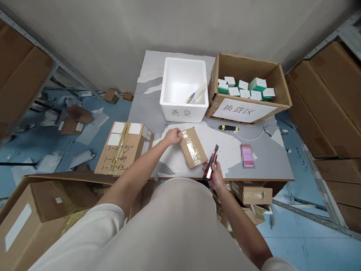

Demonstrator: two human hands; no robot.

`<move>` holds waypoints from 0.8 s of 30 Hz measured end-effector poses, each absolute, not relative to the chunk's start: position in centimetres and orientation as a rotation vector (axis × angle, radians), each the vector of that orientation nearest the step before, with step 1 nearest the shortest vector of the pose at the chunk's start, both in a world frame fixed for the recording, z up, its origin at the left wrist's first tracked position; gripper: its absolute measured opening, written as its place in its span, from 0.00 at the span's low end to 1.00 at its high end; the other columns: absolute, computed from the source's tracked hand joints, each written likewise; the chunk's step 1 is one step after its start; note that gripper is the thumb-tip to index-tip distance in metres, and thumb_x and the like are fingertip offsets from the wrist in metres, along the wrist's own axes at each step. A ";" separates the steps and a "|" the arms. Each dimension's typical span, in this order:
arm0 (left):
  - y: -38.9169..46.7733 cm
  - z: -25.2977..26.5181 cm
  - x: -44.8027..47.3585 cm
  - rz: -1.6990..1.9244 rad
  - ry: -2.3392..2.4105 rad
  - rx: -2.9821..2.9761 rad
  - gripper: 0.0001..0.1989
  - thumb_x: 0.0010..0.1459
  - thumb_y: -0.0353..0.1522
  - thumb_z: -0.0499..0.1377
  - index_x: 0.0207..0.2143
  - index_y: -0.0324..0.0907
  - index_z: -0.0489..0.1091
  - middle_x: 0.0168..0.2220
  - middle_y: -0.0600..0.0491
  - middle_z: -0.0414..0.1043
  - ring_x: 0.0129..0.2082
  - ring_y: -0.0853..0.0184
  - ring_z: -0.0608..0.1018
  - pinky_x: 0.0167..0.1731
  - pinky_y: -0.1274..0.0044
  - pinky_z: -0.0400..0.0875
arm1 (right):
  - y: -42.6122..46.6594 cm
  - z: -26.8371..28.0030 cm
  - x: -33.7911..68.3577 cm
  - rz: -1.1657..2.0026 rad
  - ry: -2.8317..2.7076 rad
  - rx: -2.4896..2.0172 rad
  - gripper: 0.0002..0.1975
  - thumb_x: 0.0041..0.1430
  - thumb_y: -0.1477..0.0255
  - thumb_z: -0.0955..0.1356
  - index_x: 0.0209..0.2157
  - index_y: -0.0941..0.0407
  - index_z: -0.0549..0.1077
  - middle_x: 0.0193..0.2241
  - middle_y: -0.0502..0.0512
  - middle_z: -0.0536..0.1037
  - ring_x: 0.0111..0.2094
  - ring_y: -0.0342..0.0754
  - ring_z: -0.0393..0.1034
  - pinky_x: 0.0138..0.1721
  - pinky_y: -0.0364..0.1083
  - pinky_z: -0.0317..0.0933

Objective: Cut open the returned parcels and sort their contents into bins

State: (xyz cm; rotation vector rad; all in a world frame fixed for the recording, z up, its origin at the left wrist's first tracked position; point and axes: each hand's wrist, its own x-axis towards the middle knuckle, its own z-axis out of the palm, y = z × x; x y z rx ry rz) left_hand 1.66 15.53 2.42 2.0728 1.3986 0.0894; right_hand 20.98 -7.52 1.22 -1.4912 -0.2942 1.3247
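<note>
A small cardboard box (193, 147) with clear tape across its top lies tilted at the front of the table. My left hand (172, 136) grips its upper left corner, fingers closed over the edge. In my right hand (216, 174) is a red and black utility knife (210, 165), its tip pointing up and away from me. The fingers of that hand are wrapped round the handle, close to the box's lower right corner. Whether they also touch the box I cannot tell.
Behind the box stand a white foam box (183, 113) holding papers and a large carton (251, 117) of green-and-white boxes. A yellow-black cutter (228, 128) and a blurred pink item (247, 156) lie to the right. A marked carton (120, 150) is at left. Shelves flank the table (270, 165).
</note>
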 end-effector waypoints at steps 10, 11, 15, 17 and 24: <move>7.5 2.4 -1.4 0.327 1.643 2.025 0.42 0.46 0.44 0.59 0.60 0.38 0.50 0.56 0.39 0.62 0.57 0.51 0.66 0.51 0.64 0.64 | 0.4 1.9 26.2 1.157 -0.754 -1.562 0.29 0.56 0.51 0.61 0.55 0.51 0.60 0.40 0.57 0.77 0.32 0.44 0.73 0.35 0.47 0.69; 7.9 2.5 -1.0 0.334 1.538 2.157 0.44 0.46 0.42 0.59 0.62 0.37 0.47 0.62 0.38 0.54 0.62 0.50 0.59 0.56 0.62 0.58 | -0.2 1.9 26.6 1.140 -0.795 -1.636 0.30 0.56 0.51 0.62 0.55 0.52 0.60 0.40 0.57 0.76 0.30 0.44 0.73 0.33 0.46 0.68; 9.8 2.8 0.6 0.097 1.181 2.480 0.51 0.43 0.50 0.60 0.64 0.39 0.45 0.67 0.39 0.40 0.66 0.44 0.44 0.61 0.51 0.34 | -3.5 2.0 27.9 1.177 -0.988 -1.877 0.33 0.57 0.53 0.61 0.61 0.53 0.57 0.36 0.55 0.75 0.20 0.40 0.68 0.21 0.43 0.64; 10.2 2.5 1.1 0.021 1.165 2.513 0.56 0.38 0.55 0.61 0.65 0.39 0.45 0.67 0.38 0.41 0.65 0.41 0.44 0.59 0.49 0.30 | -4.8 2.1 28.1 1.252 -1.027 -1.900 0.34 0.58 0.55 0.61 0.63 0.52 0.52 0.35 0.53 0.74 0.19 0.39 0.66 0.19 0.42 0.63; 10.0 1.4 1.4 0.072 1.185 2.530 0.56 0.37 0.56 0.61 0.64 0.39 0.47 0.63 0.36 0.50 0.63 0.44 0.52 0.61 0.53 0.37 | -5.7 2.9 27.8 1.303 -1.005 -1.933 0.33 0.60 0.60 0.60 0.65 0.49 0.49 0.33 0.51 0.72 0.18 0.37 0.64 0.17 0.40 0.61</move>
